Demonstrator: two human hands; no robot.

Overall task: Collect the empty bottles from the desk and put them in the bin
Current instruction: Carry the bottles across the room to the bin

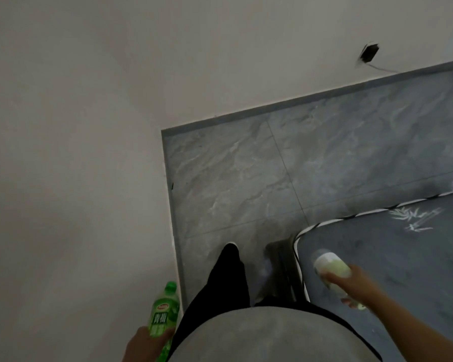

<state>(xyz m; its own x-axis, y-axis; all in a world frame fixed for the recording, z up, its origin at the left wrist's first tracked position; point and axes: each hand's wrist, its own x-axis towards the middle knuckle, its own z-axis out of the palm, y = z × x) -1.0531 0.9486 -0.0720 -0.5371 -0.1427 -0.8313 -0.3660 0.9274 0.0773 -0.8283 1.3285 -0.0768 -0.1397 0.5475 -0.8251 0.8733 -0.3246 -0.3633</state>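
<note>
While you look straight down past your grey shirt (267, 338), your left hand (144, 343) sits at the bottom edge of the view, fingers wrapped around the lower part of a green bottle (164, 317). That bottle has a green cap and a green label with white characters, and it points up and slightly right, close to the pale wall (76, 152) that fills the left side. Just right of it, one dark trouser leg (228, 278) reaches forward over the grey marbled floor tiles (246, 178), with a white shoe tip showing at its end. Your other foot is blurred beside a dark metal leg (280, 262). Further right lies a dark grey mattress (403, 270) with black-and-white piping and a pale bamboo print. Over its near corner your right hand (351, 283) grips a clear bottle (330, 267) with a pale yellow-green label, held tilted with its far end pointing up and left. High on the wall at the right, a dark socket hole (369, 52) has a thin wire trailing from it.
</note>
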